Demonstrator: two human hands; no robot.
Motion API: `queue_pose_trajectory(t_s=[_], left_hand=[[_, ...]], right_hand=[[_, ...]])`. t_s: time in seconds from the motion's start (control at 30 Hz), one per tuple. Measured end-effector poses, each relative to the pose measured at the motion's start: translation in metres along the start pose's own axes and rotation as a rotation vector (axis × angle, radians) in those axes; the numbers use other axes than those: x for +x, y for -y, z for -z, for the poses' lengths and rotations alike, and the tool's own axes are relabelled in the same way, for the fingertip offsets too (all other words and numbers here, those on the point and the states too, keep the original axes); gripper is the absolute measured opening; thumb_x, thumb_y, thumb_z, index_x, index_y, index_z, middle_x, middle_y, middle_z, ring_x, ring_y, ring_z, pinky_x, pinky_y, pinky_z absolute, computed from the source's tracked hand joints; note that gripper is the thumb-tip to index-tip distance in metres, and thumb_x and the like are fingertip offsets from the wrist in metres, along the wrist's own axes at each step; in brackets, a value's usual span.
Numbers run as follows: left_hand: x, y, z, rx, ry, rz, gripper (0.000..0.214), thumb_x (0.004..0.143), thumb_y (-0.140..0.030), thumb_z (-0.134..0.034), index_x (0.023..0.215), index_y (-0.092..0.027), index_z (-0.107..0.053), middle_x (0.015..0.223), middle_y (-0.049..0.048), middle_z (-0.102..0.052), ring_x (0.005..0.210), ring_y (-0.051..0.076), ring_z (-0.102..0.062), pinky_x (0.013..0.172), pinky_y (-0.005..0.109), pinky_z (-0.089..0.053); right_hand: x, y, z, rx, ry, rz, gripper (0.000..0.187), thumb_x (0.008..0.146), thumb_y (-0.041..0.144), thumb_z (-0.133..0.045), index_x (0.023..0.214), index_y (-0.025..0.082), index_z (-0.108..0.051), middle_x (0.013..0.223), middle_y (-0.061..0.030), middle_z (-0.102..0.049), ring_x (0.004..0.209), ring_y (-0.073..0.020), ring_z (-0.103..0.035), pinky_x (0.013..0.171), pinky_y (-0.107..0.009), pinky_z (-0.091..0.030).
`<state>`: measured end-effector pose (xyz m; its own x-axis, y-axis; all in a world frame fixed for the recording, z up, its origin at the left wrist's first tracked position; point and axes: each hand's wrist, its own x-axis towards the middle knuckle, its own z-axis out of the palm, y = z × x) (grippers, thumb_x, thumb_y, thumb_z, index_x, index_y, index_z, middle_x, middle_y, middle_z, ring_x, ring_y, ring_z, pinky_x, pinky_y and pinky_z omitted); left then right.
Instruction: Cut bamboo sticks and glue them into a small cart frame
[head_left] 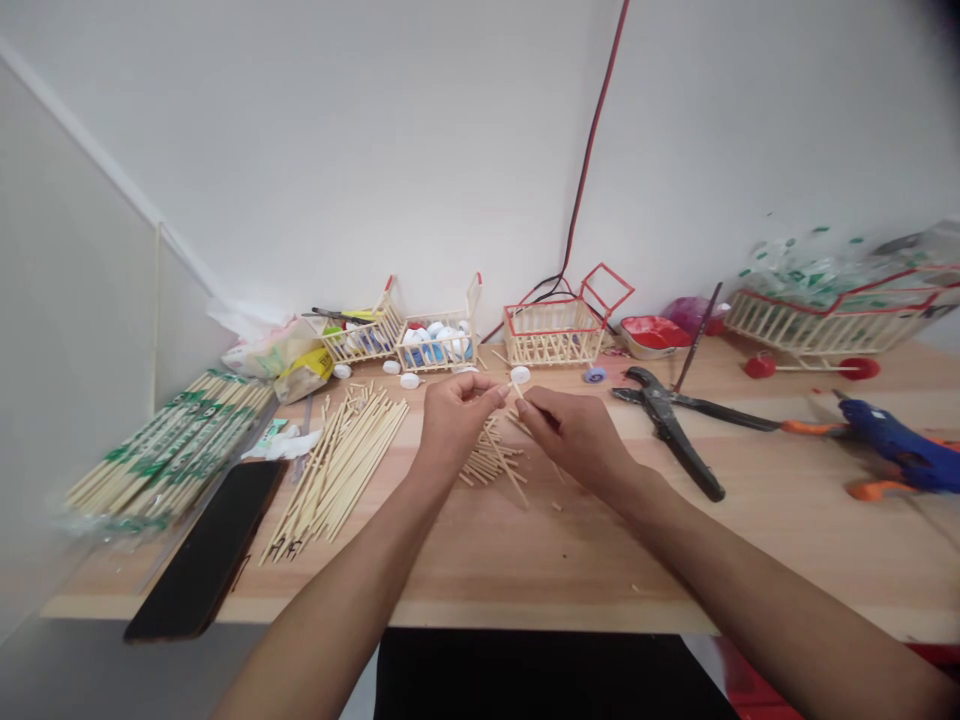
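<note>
Above the middle of the table, my left hand [461, 410] and my right hand [571, 428] come close together at the fingertips. A thin wooden stick [517, 391] shows between them, pinched by my right thumb and fingers. My left thumb and forefinger are pressed together beside the stick's end; whether they grip it or some small piece is hidden. Below the hands lies a pile of short cut sticks [487, 462]. Left of my left hand, long bare sticks [341, 470] are spread in a bundle.
Miniature stick carts [555, 348] line the wall, one holding blue and white pieces [439, 345]. Cutting pliers [675, 430] and a blue glue gun [900, 440] lie right, near a red paint dish [655, 335]. Packaged chopsticks [172, 440] and a black slab [214, 545] lie left.
</note>
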<state>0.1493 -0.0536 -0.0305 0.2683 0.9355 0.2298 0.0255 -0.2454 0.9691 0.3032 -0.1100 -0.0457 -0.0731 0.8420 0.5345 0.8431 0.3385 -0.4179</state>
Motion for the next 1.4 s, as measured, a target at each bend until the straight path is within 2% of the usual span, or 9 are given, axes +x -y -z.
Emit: queue_pose_trajectory(t_s=[1.4], left_hand=[[0.0003, -0.0022, 0.0015, -0.002, 0.013, -0.009, 0.015, 0.07, -0.028, -0.07, 0.069, -0.014, -0.069, 0.068, 0.0035, -0.067, 0.066, 0.014, -0.061, 0.067, 0.026, -0.047]], right_hand=[[0.0006, 0.0005, 0.0012, 0.038, -0.004, 0.008, 0.032, 0.093, 0.03, -0.044, 0.063, 0.018, -0.04, 0.056, 0.0041, -0.039, 0.053, -0.0086, -0.034, 0.055, -0.025, -0.022]])
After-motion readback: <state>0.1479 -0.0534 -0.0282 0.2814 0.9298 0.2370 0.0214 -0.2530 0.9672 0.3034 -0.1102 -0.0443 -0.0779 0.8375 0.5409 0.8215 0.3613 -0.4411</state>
